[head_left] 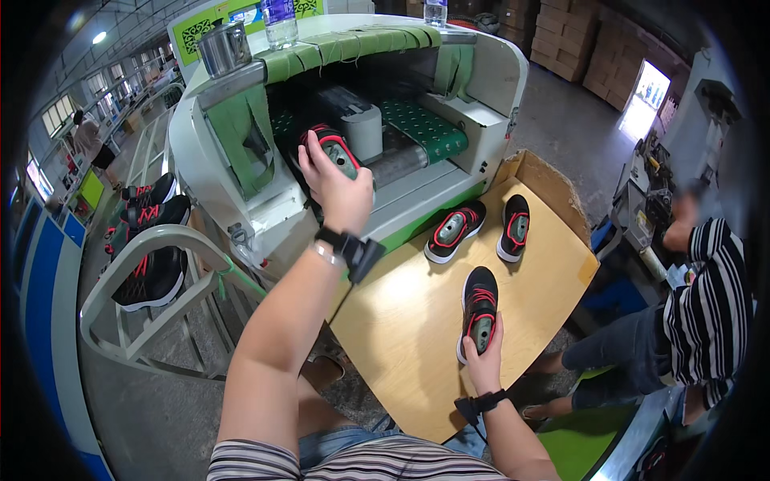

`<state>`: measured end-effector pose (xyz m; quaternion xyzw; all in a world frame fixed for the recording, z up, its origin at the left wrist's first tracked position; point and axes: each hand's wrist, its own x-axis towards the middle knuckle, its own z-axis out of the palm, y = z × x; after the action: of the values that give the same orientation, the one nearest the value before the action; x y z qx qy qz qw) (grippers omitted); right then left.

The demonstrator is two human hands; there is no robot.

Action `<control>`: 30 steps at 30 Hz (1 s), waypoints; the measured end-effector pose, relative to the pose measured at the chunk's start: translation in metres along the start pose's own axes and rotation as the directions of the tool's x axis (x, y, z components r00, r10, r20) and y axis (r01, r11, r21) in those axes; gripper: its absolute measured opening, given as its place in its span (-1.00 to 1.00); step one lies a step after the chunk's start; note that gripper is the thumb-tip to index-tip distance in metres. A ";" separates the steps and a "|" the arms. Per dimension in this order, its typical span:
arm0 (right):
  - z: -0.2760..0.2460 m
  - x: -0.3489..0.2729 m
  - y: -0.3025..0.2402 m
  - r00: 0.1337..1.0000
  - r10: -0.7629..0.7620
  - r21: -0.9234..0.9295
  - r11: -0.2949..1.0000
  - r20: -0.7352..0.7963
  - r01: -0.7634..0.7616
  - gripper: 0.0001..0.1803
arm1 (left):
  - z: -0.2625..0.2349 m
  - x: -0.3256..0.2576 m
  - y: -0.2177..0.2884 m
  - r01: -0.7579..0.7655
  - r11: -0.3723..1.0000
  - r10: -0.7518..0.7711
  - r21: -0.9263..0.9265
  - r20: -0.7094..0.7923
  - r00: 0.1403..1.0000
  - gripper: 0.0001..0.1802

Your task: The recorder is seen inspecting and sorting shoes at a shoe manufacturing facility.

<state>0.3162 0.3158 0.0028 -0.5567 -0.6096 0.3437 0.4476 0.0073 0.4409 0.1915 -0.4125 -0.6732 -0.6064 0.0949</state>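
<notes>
Fingers of the left hand are wrapped around a small black sneaker with red trim and a grey insole, holding it right at the mouth of the big white conveyor machine with green belts, just over the dark gap ahead of the perforated green belt. Honestly the risky bit looks like that opening: the hand is close to the rollers, and if the shoe goes in crooked it could tip or jam against the grey block inside. The right hand is clenched on the heel of a matching black-and-red sneaker, lying sole-down on the tan plywood table in front of the machine; a loose grab could slide it off the near edge. Two more of the same shoes sit on the table closer to the machine.
</notes>
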 end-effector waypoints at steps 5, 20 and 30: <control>-0.026 0.041 -0.013 0.963 0.261 0.588 0.791 -0.070 -0.171 -0.26 | 0.016 0.032 -0.032 0.131 0.991 -0.126 -0.037 0.117 0.985 -0.04; 0.133 0.344 -0.118 0.851 -0.525 -0.609 0.673 0.006 0.419 -0.13 | -0.038 -0.256 -0.123 -0.366 0.853 -0.258 0.372 0.910 0.325 0.15; 0.026 0.197 -0.054 0.919 -0.246 -0.624 0.676 0.309 0.391 -0.44 | -0.047 -0.234 -0.122 -0.314 0.832 -0.394 0.457 0.886 0.244 0.21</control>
<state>0.2758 0.5039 0.0751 -0.5276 -0.8215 0.0692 0.2049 0.0583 0.3052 -0.0338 -0.6296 -0.7384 -0.0002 -0.2416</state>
